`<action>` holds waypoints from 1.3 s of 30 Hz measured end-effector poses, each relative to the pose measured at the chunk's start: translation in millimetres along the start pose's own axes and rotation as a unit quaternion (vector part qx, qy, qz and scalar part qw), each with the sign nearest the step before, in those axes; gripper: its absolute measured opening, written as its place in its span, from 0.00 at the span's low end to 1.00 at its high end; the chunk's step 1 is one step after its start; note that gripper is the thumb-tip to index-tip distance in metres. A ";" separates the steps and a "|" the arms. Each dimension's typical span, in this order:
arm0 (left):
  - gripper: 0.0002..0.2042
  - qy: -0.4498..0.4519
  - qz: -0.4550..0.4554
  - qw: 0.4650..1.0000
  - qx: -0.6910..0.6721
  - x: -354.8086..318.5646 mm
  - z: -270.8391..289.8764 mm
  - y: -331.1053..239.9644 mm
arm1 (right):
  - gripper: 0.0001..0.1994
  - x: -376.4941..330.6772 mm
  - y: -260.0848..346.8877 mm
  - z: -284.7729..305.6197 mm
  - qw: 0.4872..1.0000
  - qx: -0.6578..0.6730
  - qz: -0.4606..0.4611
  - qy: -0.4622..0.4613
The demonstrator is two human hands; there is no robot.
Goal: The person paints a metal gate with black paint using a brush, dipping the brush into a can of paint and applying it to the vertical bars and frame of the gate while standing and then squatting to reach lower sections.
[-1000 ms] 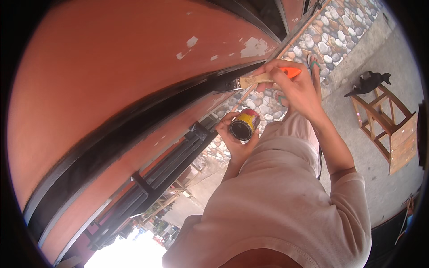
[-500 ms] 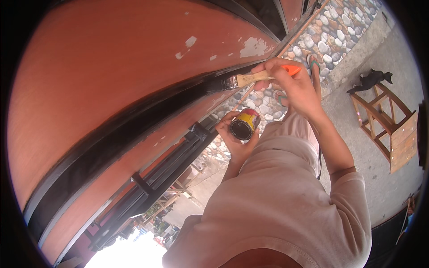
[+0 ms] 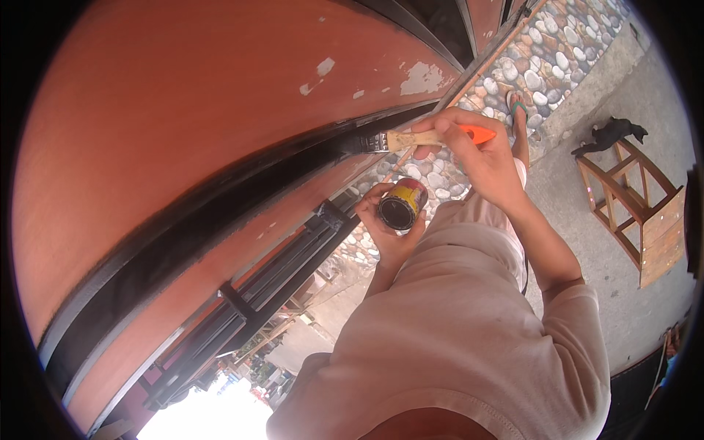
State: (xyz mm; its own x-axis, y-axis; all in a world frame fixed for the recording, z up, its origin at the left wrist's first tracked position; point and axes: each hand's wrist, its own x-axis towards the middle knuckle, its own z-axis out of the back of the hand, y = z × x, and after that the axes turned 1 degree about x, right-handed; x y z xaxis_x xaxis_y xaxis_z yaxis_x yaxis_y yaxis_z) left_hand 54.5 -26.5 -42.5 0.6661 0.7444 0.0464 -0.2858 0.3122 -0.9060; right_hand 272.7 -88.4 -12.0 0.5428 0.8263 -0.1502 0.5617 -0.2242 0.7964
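Note:
My right hand (image 3: 473, 150) grips a paintbrush (image 3: 407, 139) by its wooden handle, which ends in an orange tip. The dark bristles lie against a black-painted band (image 3: 242, 180) that runs along the reddish-orange wall (image 3: 183, 95). Below and to the left of that hand, my left hand (image 3: 389, 238) is wrapped round a small paint can (image 3: 405, 199) with a yellow and red label. The can is tilted, and its dark open mouth faces me. Wet-looking black covers the band near the brush.
Pale bare patches (image 3: 425, 78) show on the wall. Dark metal bars (image 3: 257, 301) stick out below the band. Pebble-patterned flooring (image 3: 532, 73) borders grey concrete (image 3: 579, 213). On the right, a black cat (image 3: 612, 136) is at a wooden stool-like frame (image 3: 631, 198) lying on its side.
The brush and my right hand have shifted slightly down and to the left along the band. My left hand and the can have barely moved. One sandalled foot is now hidden.

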 end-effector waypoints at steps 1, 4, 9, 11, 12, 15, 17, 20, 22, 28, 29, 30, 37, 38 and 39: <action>0.37 0.001 -0.002 1.000 0.005 1.0 -0.5 -0.5 | 0.12 1.1 -8.8 6.4 1.000 0.000 0.000 -0.001; 0.37 -0.003 -0.007 1.000 -0.004 1.9 -1.0 1.9 | 0.13 6.8 -55.3 31.2 0.997 -0.023 -0.034 -0.059; 0.40 0.034 -0.015 0.999 0.008 0.7 -1.1 -1.0 | 0.15 13.1 -138.6 88.7 0.981 -0.111 -0.066 -0.148; 0.40 0.037 -0.011 0.999 0.011 -0.3 -1.4 0.1 | 0.14 13.6 -144.1 91.6 0.973 -0.149 -0.067 -0.165; 0.40 0.035 -0.008 0.999 0.010 -1.2 -0.4 2.8 | 0.14 12.8 -146.1 92.7 0.963 -0.188 -0.067 -0.180; 0.40 0.036 0.001 0.999 0.018 -3.3 0.6 2.9 | 0.11 10.5 -128.1 71.8 0.930 -0.327 0.027 -0.169; 0.39 0.040 0.000 0.999 0.026 -1.7 -1.2 0.9 | 0.10 12.1 -133.7 68.7 0.913 -0.374 0.065 -0.147; 0.39 0.045 -0.014 0.998 0.029 -0.4 -1.9 0.8 | 0.12 11.8 -126.0 58.8 0.944 -0.320 0.041 -0.072; 0.39 0.050 -0.019 0.997 0.050 -0.2 -1.2 1.4 | 0.12 9.5 -105.7 53.0 0.948 -0.312 0.048 -0.034; 0.40 0.034 0.005 0.999 0.030 -3.2 -1.4 -1.2 | 0.10 4.4 -78.1 56.7 0.986 -0.158 0.048 0.020; 0.40 0.035 0.004 0.999 0.029 -2.0 -2.0 -1.9 | 0.10 6.2 -86.1 63.2 0.987 -0.153 0.041 -0.012; 0.40 0.040 0.001 0.999 0.033 -0.9 -2.6 -2.6 | 0.10 7.8 -97.2 67.9 0.987 -0.153 0.042 -0.013; 0.40 0.039 -0.009 0.998 0.040 2.4 -1.5 -1.7 | 0.10 7.7 -92.8 46.2 0.954 -0.292 0.068 -0.006; 0.40 0.037 -0.007 0.998 0.040 1.6 -0.7 -1.5 | 0.10 3.6 -75.3 39.8 0.963 -0.255 0.085 0.019; 0.40 0.036 -0.008 0.998 0.041 1.4 -0.3 -1.2 | 0.10 0.0 -60.4 35.1 0.970 -0.217 0.102 0.042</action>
State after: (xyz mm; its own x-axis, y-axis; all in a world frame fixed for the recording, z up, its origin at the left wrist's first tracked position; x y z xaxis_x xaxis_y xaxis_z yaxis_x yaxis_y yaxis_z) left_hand 56.0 -26.0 -41.4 0.7187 0.6948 0.0274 -0.3280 0.3735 -0.8677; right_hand 260.8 -93.0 -80.7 0.5516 0.8312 0.0696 0.1219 -0.1629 0.9791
